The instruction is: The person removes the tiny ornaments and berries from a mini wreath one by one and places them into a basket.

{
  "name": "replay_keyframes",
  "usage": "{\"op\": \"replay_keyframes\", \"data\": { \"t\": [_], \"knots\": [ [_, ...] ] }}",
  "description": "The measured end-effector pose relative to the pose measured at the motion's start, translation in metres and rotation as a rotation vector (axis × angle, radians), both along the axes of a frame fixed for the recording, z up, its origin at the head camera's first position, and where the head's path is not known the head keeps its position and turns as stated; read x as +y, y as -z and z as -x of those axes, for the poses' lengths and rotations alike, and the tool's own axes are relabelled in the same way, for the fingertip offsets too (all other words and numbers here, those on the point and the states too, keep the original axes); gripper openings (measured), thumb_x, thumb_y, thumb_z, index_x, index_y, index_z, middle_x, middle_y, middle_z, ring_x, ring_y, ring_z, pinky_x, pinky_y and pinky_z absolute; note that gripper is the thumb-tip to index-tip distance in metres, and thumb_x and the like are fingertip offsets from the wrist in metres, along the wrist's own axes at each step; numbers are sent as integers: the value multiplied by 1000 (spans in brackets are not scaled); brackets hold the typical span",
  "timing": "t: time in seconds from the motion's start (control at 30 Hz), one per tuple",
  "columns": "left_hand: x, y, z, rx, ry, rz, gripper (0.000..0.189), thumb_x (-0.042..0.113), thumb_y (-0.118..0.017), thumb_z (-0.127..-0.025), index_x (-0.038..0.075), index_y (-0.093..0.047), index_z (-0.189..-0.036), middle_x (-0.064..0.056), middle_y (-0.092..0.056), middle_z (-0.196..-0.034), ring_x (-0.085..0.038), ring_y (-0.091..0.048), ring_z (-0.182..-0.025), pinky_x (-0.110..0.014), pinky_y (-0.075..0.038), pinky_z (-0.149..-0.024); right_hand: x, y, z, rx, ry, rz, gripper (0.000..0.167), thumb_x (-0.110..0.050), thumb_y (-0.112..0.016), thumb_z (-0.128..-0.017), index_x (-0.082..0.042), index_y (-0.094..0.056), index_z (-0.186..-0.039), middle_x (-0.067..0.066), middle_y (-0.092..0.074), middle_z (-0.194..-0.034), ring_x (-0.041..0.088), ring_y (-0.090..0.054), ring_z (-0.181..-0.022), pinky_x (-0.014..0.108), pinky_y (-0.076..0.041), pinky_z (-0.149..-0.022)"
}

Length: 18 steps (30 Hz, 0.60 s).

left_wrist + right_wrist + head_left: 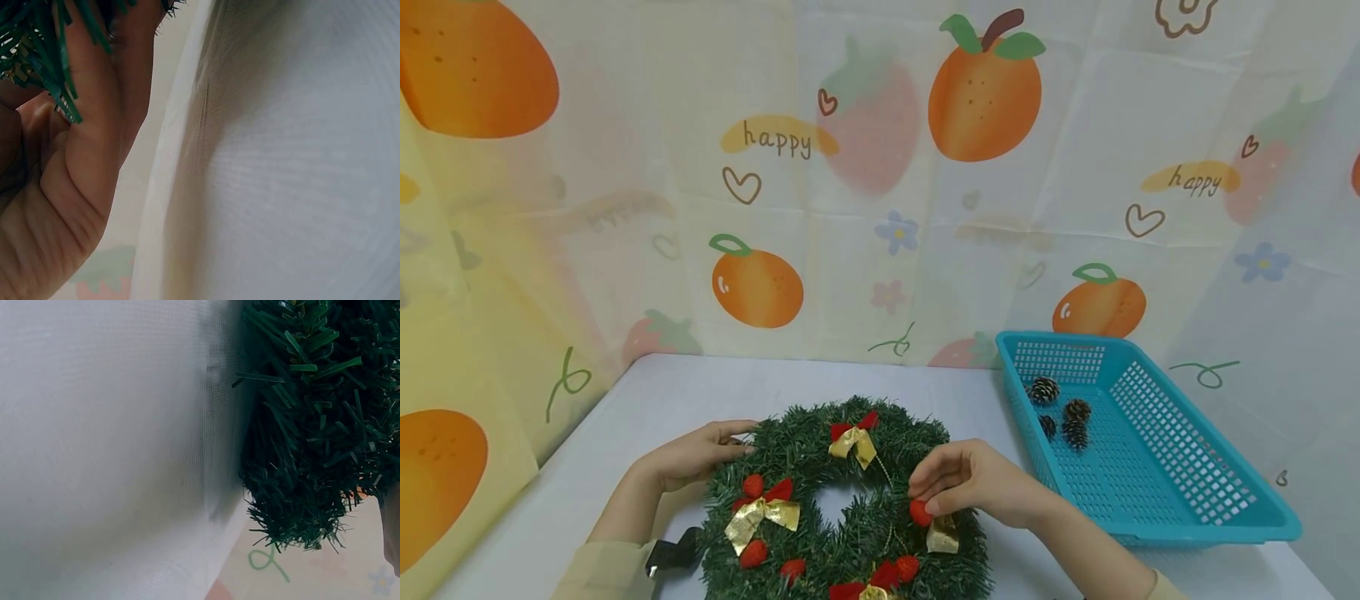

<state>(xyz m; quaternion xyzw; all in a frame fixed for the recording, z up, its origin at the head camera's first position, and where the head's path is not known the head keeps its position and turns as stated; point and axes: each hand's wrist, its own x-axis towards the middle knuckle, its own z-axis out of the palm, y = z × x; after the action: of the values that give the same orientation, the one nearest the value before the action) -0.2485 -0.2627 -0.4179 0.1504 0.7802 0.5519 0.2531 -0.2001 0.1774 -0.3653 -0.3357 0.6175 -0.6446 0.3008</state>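
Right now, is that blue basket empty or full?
Neither: a few pine cones lie near the left side of the blue basket, and most of its floor shows bare.

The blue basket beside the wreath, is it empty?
No, the head view shows pine cones lying inside the blue basket.

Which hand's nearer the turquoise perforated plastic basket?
Right: right hand is left of the basket, over the green tinsel wreath; left hand is farther left, at the wreath's opposite edge.
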Motion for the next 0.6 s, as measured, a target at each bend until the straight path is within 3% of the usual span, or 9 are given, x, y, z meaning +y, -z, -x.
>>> {"op": "replay_keyframes", "data": {
  "t": [0.13, 0.4, 0.6],
  "knots": [
    [0, 0, 0, 0, -1, 3, 68, 23, -49, -104, -4, -15, -157, -43, -29, -151, -7, -18, -49, -18, -30, -49, 1, 2, 1, -38, 11, 5, 28, 2, -66, -90, -12, -70, -114, -4, -75, -110, 7, -71, -98, 24, -57, -85],
    [1, -1, 0, 5, -5, 15, 68, 24, -50, -104, -3, -16, -157, -43, -27, -151, -8, -16, -50, -19, -30, -49, 1, 5, 4, -84, 46, -20, 25, -1, -64, -92, -14, -71, -112, -5, -75, -110, 7, -71, -97, 24, -58, -82],
    [1, -2, -1, 7, -1, 19, 68, 24, -49, -104, -3, -16, -157, -43, -27, -152, -9, -15, -49, -19, -29, -49, 5, 10, 8, -223, 86, 20, 28, 0, -58, -95, -18, -70, -112, -6, -74, -111, 6, -70, -101, 25, -57, -86]
  ]
}}
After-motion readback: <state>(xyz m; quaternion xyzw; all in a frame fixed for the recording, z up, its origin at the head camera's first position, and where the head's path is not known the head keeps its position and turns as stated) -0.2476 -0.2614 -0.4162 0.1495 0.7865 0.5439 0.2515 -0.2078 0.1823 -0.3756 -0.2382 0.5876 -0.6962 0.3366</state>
